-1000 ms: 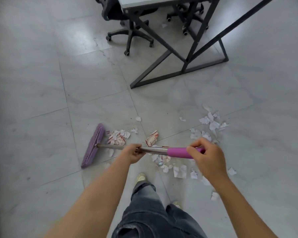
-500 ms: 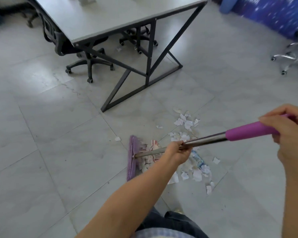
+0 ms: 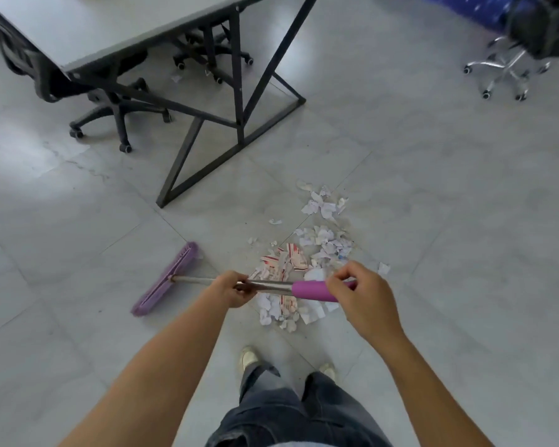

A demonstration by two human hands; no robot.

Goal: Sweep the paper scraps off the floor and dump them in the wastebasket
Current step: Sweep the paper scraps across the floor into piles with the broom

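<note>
A purple broom head (image 3: 167,280) rests on the grey tiled floor at the left, apart from the scraps. Its metal handle (image 3: 271,285) runs right to a purple grip. My left hand (image 3: 228,290) is shut around the metal part of the handle. My right hand (image 3: 360,296) is shut on the purple grip. A pile of white and red-printed paper scraps (image 3: 299,262) lies on the floor under and beyond the handle. More white scraps (image 3: 323,204) lie a little farther away. No wastebasket is in view.
A grey table (image 3: 117,30) on a black metal frame (image 3: 239,91) stands ahead at the left, with black wheeled office chairs (image 3: 117,111) under it. Another chair with a chrome base (image 3: 504,69) stands at the upper right. My feet (image 3: 249,358) are just behind the pile.
The broom head has swung from beside the scraps out to the left, away from the pile. My right hand has come down and in toward the pile. The view has tilted downward.
</note>
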